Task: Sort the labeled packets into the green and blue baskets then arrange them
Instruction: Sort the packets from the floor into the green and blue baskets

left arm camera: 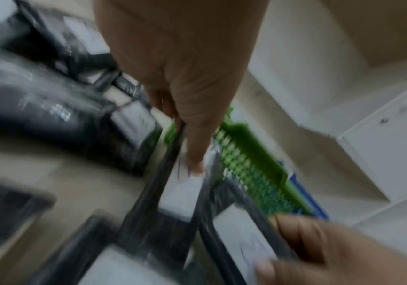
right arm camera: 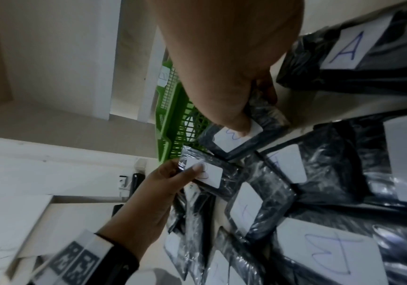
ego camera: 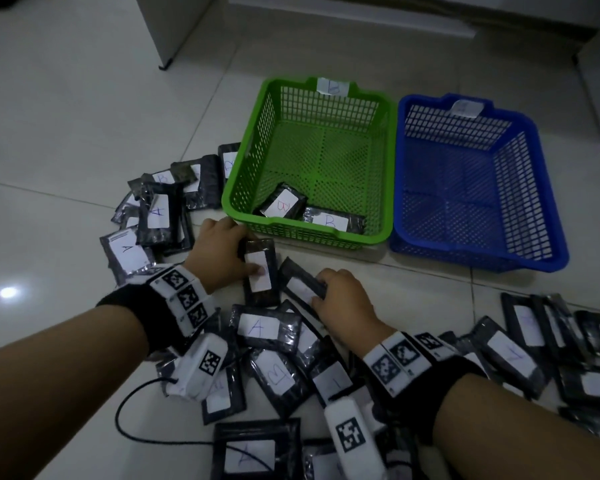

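i take the green basket (ego camera: 388, 188) as my landmark. nearest to me, in front of its near wall, my right hand (ego camera: 343, 299) pinches a packet (ego camera: 303, 284) at its end, thumb on the white label and the other fingers curled under. this packet lies slanted, its long axis pointing up and left toward the near-left corner of the green basket. from my right wrist the letter under my thumb looks like a b, but it is half covered.

a little closer to the green basket, my left hand (ego camera: 222, 254) holds a second packet (ego camera: 260, 271), thumb pressed on the label and fingers around the far edge. its long axis points almost straight at the near wall, and its far end is just beside this wall. i cannot read its letter.

so the left hand is the nearer one to the green basket. inside, against the near wall, two b packets (ego camera: 284, 204) already lie. the blue basket (ego camera: 541, 188) stands touching the right side of the green basket, and i see no packet in it.
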Tool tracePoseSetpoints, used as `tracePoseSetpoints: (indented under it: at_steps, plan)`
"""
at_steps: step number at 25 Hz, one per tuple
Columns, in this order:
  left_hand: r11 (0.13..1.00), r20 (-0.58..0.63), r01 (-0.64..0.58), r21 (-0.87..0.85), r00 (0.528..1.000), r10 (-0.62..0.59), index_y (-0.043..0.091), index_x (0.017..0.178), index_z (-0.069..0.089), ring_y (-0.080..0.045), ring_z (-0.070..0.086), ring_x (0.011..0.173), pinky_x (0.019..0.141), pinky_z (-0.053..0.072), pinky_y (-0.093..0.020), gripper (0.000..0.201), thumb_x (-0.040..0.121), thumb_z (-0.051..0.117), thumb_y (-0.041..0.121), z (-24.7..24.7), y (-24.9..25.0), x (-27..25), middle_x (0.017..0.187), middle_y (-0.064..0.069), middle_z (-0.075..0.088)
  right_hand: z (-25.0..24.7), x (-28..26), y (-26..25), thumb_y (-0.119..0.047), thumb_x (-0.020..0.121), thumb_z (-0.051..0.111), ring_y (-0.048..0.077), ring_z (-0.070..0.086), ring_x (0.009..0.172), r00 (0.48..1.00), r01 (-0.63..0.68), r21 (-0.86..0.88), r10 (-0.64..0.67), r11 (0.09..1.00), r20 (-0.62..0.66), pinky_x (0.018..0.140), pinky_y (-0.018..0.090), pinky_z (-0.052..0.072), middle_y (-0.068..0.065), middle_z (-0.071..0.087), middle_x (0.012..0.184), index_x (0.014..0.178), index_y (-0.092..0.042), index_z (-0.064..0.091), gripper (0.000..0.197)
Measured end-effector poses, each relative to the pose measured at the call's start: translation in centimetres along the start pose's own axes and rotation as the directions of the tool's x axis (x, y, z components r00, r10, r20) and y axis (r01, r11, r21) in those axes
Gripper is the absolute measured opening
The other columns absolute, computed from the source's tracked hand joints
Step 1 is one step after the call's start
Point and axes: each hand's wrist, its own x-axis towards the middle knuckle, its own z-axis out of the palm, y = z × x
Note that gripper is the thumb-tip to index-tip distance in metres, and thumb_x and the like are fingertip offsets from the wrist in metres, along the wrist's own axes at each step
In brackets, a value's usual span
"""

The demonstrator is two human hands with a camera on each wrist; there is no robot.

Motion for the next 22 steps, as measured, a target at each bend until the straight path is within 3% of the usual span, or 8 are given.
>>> tracePoseSetpoints:
  at_steps: [2,5,7,10,12,15,18,22]
  plan:
    - [0.968,0.129,0.015,-0.25,0.992,0.018,0.021,0.09,0.062,-0.017,0.058,0.09,0.075,0.043,-0.025,0.031,0.072,0.076,0.042,-2.9,0.1,-0.8,0.092,0.003,0.063,-1.3,-0.9,-0.9,-0.019,0.089,0.054,0.027,0.055,0.099,0.997,0.059,0.051,-0.057,0.997,-0.045,0.076,0.029,0.044,0.009,0.053,0.109,0.112,-0.014,0.057,0.023]
    - [0.898,0.311,0.042,-0.438,0.944,0.107,0.017,0.09,0.062,-0.012,0.064,0.076,0.069,0.049,-0.022,0.019,0.077,0.074,0.024,-7.7,-0.2,-1.3,0.084,0.001,0.068,-4.8,-1.3,-3.3,-0.017,0.085,0.053,0.022,0.054,0.084,0.972,0.196,0.04,-0.189,0.98,-0.136,0.066,0.027,0.038,0.002,0.051,0.093,0.102,-0.018,0.058,0.018]
    - [0.758,0.177,0.035,-0.651,0.978,0.107,0.013,0.099,0.06,-0.022,0.066,0.085,0.073,0.057,-0.033,0.022,0.079,0.07,0.009,-9.8,-0.4,-1.1,0.095,-0.009,0.066,-7.8,-0.1,-4.7,-0.014,0.083,0.054,0.019,0.053,0.077,0.94,0.248,0.085,-0.219,0.965,-0.26,0.063,0.027,0.038,-0.002,0.053,0.088,0.103,-0.02,0.057,0.021]
    - [0.579,-0.135,-0.066,-0.813,0.988,-0.078,0.023,0.116,0.053,-0.023,0.064,0.082,0.07,0.06,-0.038,0.043,0.082,0.065,-0.001,-10.1,0.2,0.5,0.1,-0.011,0.058,-11.7,3.3,-4.6,-0.008,0.086,0.054,0.013,0.053,0.072,0.919,0.216,0.206,-0.127,0.954,-0.374,0.053,0.023,0.039,-0.005,0.056,0.093,0.111,-0.02,0.053,0.028]
    - [0.602,-0.239,-0.069,-0.795,0.949,-0.207,0.029,0.112,0.053,-0.019,0.063,0.075,0.069,0.058,-0.038,0.039,0.085,0.061,0.003,-9.4,0.9,1.8,0.099,-0.005,0.062,-12.6,5.6,-3.3,-0.007,0.09,0.05,0.017,0.052,0.073,0.926,0.142,0.202,-0.059,0.969,-0.372,0.056,0.026,0.038,-0.001,0.056,0.097,0.114,-0.02,0.05,0.028]
    - [0.748,-0.344,-0.007,-0.663,0.891,-0.296,0.027,0.116,0.052,-0.014,0.061,0.087,0.076,0.053,-0.03,0.036,0.085,0.061,0.011,-7.1,1.4,3.2,0.102,0.005,0.06,-12.0,7.6,-1.5,-0.006,0.092,0.045,0.021,0.051,0.081,0.948,0.073,0.186,-0.01,0.98,-0.319,0.065,0.028,0.037,0.004,0.056,0.1,0.116,-0.018,0.05,0.027]
    - [0.774,-0.318,-0.006,-0.633,0.914,-0.254,0.022,0.122,0.052,-0.011,0.06,0.091,0.074,0.049,-0.02,0.04,0.085,0.064,0.016,-4.8,2.1,3.8,0.109,0.006,0.06,-10.7,8.2,-0.7,-0.005,0.094,0.044,0.023,0.051,0.085,0.978,0.082,0.086,-0.064,0.993,-0.199,0.066,0.027,0.036,0.004,0.054,0.097,0.117,-0.019,0.052,0.028]
    - [0.914,-0.344,-0.07,-0.4,0.936,-0.078,0.019,0.129,0.05,-0.023,0.058,0.103,0.092,0.045,-0.031,0.049,0.084,0.067,0.02,-3.1,2.1,4.9,0.121,-0.008,0.056,-9.1,9.5,-0.1,-0.004,0.091,0.048,0.027,0.056,0.093,0.992,0.116,-0.056,-0.119,0.992,-0.041,0.073,0.03,0.043,0.008,0.061,0.105,0.115,-0.021,0.055,0.03]
